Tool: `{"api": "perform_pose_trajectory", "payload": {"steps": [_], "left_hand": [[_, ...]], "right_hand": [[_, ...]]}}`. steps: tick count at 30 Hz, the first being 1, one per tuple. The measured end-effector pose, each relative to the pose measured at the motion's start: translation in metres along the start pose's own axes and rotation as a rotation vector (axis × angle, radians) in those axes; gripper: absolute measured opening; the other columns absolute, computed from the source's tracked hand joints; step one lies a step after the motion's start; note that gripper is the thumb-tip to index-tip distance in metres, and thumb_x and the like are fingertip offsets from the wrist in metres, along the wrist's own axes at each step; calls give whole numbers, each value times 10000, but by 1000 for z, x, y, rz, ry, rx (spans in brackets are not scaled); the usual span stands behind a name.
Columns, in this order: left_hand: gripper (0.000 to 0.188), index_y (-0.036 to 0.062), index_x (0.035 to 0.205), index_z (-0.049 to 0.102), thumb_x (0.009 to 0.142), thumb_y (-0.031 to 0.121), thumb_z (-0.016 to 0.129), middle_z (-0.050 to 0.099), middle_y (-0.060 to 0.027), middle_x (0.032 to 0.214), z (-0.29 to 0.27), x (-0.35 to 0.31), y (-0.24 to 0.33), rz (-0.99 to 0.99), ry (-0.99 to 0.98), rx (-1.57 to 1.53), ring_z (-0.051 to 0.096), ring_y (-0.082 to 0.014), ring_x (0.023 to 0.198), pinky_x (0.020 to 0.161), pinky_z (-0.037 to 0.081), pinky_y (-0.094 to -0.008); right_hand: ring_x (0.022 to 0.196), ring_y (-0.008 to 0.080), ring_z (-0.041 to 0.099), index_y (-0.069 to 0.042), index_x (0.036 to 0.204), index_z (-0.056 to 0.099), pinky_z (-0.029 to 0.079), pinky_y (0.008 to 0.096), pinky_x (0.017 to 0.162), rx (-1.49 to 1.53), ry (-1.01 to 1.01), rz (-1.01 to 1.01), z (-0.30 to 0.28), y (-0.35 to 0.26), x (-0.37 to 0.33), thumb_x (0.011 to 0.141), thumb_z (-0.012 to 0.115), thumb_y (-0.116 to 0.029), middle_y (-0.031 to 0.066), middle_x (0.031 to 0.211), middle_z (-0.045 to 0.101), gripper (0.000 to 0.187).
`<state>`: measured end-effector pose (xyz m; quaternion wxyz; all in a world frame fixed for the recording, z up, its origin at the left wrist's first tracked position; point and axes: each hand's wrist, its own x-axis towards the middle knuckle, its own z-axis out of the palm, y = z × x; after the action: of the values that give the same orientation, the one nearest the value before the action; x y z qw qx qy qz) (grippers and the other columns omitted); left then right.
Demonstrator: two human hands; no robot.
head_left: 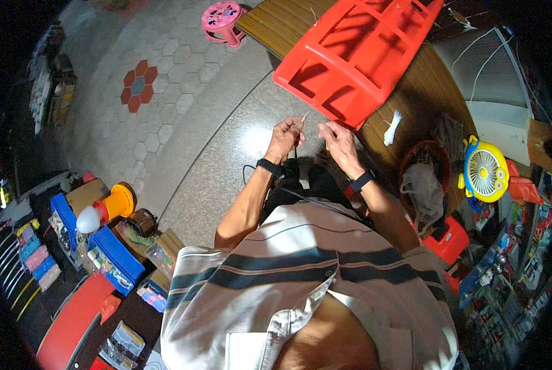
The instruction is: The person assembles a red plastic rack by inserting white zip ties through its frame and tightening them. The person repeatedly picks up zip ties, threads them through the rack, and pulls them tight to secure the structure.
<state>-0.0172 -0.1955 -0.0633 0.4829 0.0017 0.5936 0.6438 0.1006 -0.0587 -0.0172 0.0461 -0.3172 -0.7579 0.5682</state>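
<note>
While the left hand point(284, 138) pinches closed on a white strip point(305, 115), the right hand point(340, 144) curls alongside, contents indiscernible.

Slim white strip point(305, 116), seemingly tilted

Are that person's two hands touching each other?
Apart. The head view shows grey floor in the gap between the left hand and right hand.
</note>
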Motion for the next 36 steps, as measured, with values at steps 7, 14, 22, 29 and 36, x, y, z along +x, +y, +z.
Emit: {"api": "perform_pose_trajectory", "payload": {"steps": [7,14,22,29,36], "left_hand": [[206,63,1154,600,978,160,556,599,-20,687,-7,32,0,-62,-97,-27,514,-88,521,493,444,-231],[254,34,1154,597,963,202,601,611,-17,697,-11,43,6,-69,-165,-15,523,-85,544,502,441,-232],[217,48,1145,610,973,177,579,618,-15,710,-15,48,12,-51,-241,29,532,-88,574,557,444,-223],[202,55,1117,622,970,187,584,620,-18,724,-18,48,13,-53,-268,16,537,-97,576,551,441,-231],[179,59,1087,624,962,183,593,624,-19,745,-11,54,16,-98,-283,-37,553,-114,607,585,451,-247]], "right_hand": [[543,68,468,1,1001,667,408,232,520,93,-39,173,-1,12,-12,982,543,-279,17,773,622,307],[563,73,472,6,1046,649,417,233,551,133,-37,233,0,14,-15,981,546,-305,26,799,631,334],[573,84,485,3,1055,652,429,234,561,128,-81,259,8,16,-14,988,529,-309,41,812,640,343],[590,90,498,5,1070,649,440,239,574,116,-91,251,8,15,-14,992,519,-310,49,824,643,349],[559,109,520,2,1038,647,459,261,542,118,-77,228,12,18,-12,974,511,-249,63,809,658,292]]}}
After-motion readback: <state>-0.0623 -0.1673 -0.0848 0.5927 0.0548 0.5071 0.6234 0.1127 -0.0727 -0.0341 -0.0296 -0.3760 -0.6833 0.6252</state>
